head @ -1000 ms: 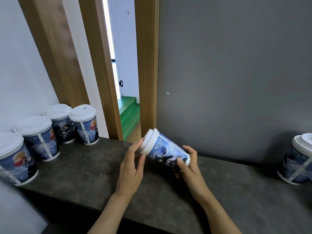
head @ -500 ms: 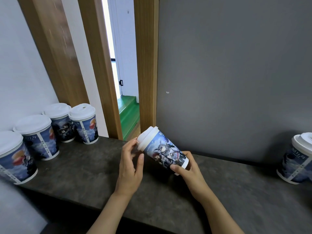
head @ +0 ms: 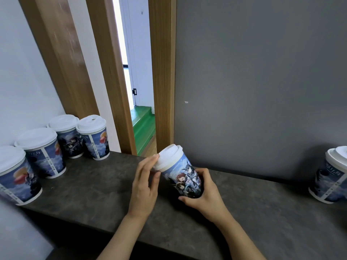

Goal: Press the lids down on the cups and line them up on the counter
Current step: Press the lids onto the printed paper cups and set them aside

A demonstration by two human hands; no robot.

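Since a moment before, I had tipped the blue printed paper cup (head: 185,177) more upright at centre frame. My right hand (head: 204,196) gripped its base; my left hand (head: 144,186), fingers straight, touched its white plastic lid (head: 168,157) above the dark stone worktop (head: 93,194).
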